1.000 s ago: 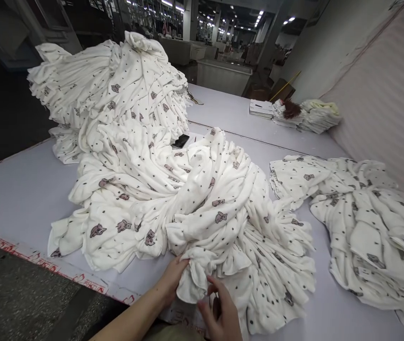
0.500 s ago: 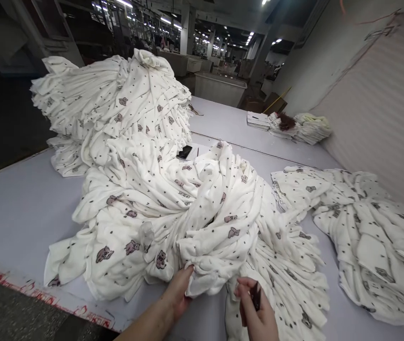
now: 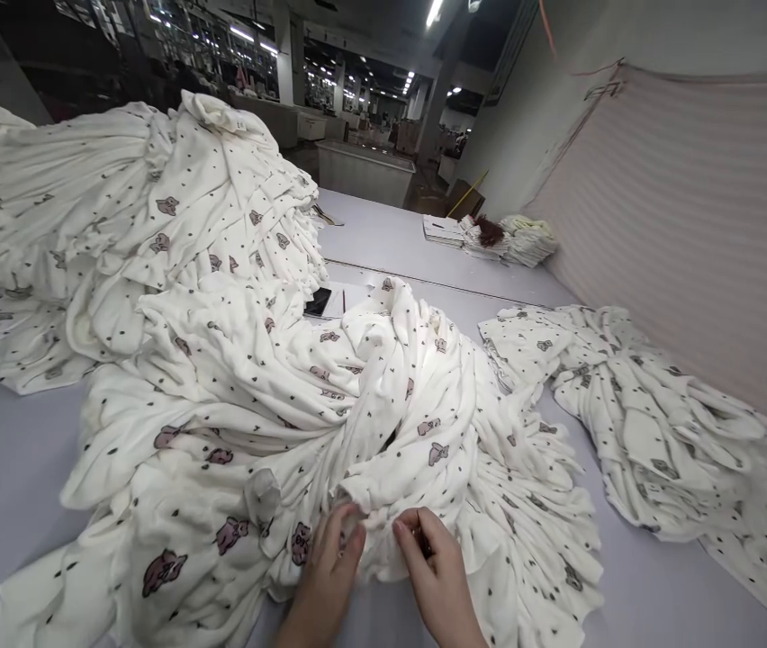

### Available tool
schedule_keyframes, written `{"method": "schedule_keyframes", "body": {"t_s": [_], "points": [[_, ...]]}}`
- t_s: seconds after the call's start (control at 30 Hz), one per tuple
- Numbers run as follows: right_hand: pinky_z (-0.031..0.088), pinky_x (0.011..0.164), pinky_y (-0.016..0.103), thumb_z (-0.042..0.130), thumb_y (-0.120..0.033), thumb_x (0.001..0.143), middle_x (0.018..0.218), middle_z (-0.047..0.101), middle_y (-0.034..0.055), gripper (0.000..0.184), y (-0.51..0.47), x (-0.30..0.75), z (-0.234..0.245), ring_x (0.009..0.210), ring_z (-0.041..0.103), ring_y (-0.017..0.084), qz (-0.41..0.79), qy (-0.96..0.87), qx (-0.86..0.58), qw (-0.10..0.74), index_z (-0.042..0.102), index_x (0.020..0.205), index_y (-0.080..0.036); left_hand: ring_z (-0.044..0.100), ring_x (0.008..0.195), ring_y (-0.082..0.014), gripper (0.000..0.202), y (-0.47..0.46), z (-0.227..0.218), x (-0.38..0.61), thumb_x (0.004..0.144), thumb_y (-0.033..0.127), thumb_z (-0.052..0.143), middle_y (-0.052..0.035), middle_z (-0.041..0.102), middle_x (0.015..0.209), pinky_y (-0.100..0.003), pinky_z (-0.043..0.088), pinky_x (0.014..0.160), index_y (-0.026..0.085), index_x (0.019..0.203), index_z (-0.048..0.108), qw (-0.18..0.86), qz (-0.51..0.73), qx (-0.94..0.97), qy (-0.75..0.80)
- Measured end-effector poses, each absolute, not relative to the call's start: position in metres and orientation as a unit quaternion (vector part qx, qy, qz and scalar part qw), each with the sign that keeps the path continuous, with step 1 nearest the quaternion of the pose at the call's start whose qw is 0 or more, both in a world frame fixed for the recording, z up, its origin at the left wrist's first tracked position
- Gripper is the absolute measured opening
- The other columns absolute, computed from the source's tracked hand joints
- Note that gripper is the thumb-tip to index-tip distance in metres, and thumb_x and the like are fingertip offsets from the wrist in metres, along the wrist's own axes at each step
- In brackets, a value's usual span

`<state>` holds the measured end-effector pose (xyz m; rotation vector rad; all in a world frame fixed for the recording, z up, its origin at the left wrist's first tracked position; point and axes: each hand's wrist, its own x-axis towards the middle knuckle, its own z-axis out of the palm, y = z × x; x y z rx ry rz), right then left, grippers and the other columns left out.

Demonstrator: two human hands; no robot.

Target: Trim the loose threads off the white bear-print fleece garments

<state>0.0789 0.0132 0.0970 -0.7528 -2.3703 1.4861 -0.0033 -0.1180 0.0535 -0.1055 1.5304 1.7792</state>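
Observation:
A heap of white printed fabric (image 3: 289,387) with grey-brown bear figures and small dark dots lies bunched before me. My left hand (image 3: 326,571) is at the near edge of this heap, thumb and fingers closed on the cloth; its fingertips are slightly blurred. Just to the right, my right hand (image 3: 437,571) is closed, thumb and forefinger touching the same edge. Inside its curled fingers sits a small dark tool (image 3: 427,545), mostly hidden, so its kind cannot be made out.
A taller pile of the same fabric (image 3: 221,189) rises at the left, and another heap (image 3: 660,432) lies right. Behind the middle heap are a phone (image 3: 318,301) and paper. Stacked papers and cloths (image 3: 484,236) lie by the wall; beyond the table stands a large bin (image 3: 366,171).
My view has turned right and come closer. My right hand has moved up from lower right to the cloth's edge beside my left hand, and the dark tool is now more hidden.

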Motion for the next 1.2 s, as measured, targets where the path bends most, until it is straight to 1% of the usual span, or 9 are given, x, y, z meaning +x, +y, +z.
{"method": "schedule_keyframes", "body": {"t_s": [0.1, 0.23, 0.37, 0.5, 0.67, 0.77, 0.9, 1.03, 1.2], "points": [[0.04, 0.055, 0.021, 0.052, -0.042, 0.091, 0.064, 0.058, -0.0005, 0.031, 0.01, 0.075, 0.098, 0.061, 0.054, 0.015, 0.517, -0.799, -0.274, 0.136, 0.061, 0.072, -0.019, 0.047, 0.113, -0.0276, 0.031, -0.119, 0.071, -0.011, 0.06, 0.038, 0.08, -0.0064, 0.062, 0.107, -0.033, 0.032, 0.1, 0.023, 0.085, 0.07, 0.324, 0.687, 0.096, 0.643], [0.042, 0.06, 0.024, 0.057, -0.047, 0.085, 0.065, 0.06, 0.001, 0.031, 0.023, 0.068, 0.112, 0.063, 0.055, 0.017, 0.502, -0.776, -0.321, 0.208, 0.063, 0.073, -0.019, 0.051, 0.072, -0.0179, 0.024, -0.104, 0.082, -0.019, 0.073, 0.042, 0.068, 0.0002, 0.057, 0.07, -0.027, 0.041, 0.069, 0.019, 0.075, 0.065, 0.395, 0.687, 0.125, 0.597], [0.034, 0.046, 0.022, 0.049, -0.053, 0.089, 0.056, 0.045, -0.0049, 0.034, 0.043, 0.064, 0.146, 0.049, 0.041, 0.012, 0.505, -0.718, -0.385, 0.284, 0.049, 0.074, -0.022, 0.054, 0.073, -0.0168, 0.029, -0.099, 0.09, -0.026, 0.076, 0.045, 0.065, 0.0001, 0.062, 0.072, -0.025, 0.041, 0.069, 0.017, 0.083, 0.068, 0.463, 0.703, 0.106, 0.529], [0.022, 0.038, 0.019, 0.047, -0.054, 0.091, 0.05, 0.033, -0.0092, 0.036, 0.038, 0.073, 0.172, 0.042, 0.025, 0.008, 0.643, -0.635, -0.366, 0.224, 0.043, 0.073, -0.023, 0.058, 0.08, -0.0175, 0.028, -0.103, 0.097, -0.031, 0.08, 0.041, 0.064, -0.0021, 0.067, 0.08, -0.026, 0.043, 0.075, 0.017, 0.093, 0.07, 0.504, 0.716, 0.072, 0.477], [0.037, 0.05, 0.02, 0.065, -0.04, 0.081, 0.064, 0.049, -0.0039, 0.021, 0.021, 0.083, 0.159, 0.056, 0.046, 0.012, 0.539, -0.774, -0.307, 0.126, 0.059, 0.083, -0.021, 0.06, 0.077, -0.0179, 0.028, -0.101, 0.099, -0.032, 0.079, 0.04, 0.066, -0.0034, 0.068, 0.081, -0.028, 0.045, 0.073, 0.017, 0.095, 0.068, 0.528, 0.735, 0.039, 0.423], [0.046, 0.061, 0.023, 0.058, -0.028, 0.087, 0.086, 0.06, 0.0033, 0.019, 0.02, 0.075, 0.14, 0.072, 0.057, 0.016, 0.427, -0.857, -0.246, 0.149, 0.062, 0.104, -0.023, 0.059, 0.075, -0.0174, 0.028, -0.099, 0.1, -0.032, 0.077, 0.04, 0.068, -0.0029, 0.067, 0.078, -0.028, 0.044, 0.072, 0.017, 0.092, 0.069, 0.534, 0.738, 0.038, 0.411], [0.048, 0.066, 0.026, 0.044, -0.015, 0.089, 0.088, 0.061, 0.0062, 0.02, 0.017, 0.061, 0.123, 0.076, 0.061, 0.018, 0.338, -0.905, -0.159, 0.203, 0.062, 0.096, -0.021, 0.057, 0.08, -0.0174, 0.028, -0.097, 0.102, -0.033, 0.073, 0.039, 0.073, -0.0015, 0.066, 0.077, -0.026, 0.043, 0.076, 0.015, 0.088, 0.07, 0.522, 0.736, 0.051, 0.428], [0.044, 0.057, 0.025, 0.042, -0.024, 0.093, 0.073, 0.056, 0.0023, 0.018, 0.009, 0.061, 0.13, 0.064, 0.055, 0.016, 0.363, -0.87, -0.223, 0.248, 0.055, 0.082, -0.02, 0.053, 0.069, -0.0141, 0.022, -0.095, 0.102, -0.036, 0.074, 0.035, 0.072, 0.0019, 0.062, 0.066, -0.023, 0.041, 0.066, 0.014, 0.079, 0.069, 0.508, 0.733, 0.043, 0.45], [0.046, 0.059, 0.023, 0.059, -0.042, 0.085, 0.071, 0.056, -0.0007, 0.022, 0.008, 0.07, 0.142, 0.065, 0.055, 0.016, 0.447, -0.833, -0.273, 0.179, 0.056, 0.083, -0.02, 0.058, 0.069, -0.015, 0.023, -0.093, 0.11, -0.041, 0.077, 0.038, 0.069, -0.0001, 0.064, 0.07, -0.024, 0.043, 0.064, 0.016, 0.083, 0.067, 0.526, 0.747, 0.013, 0.406]]}}
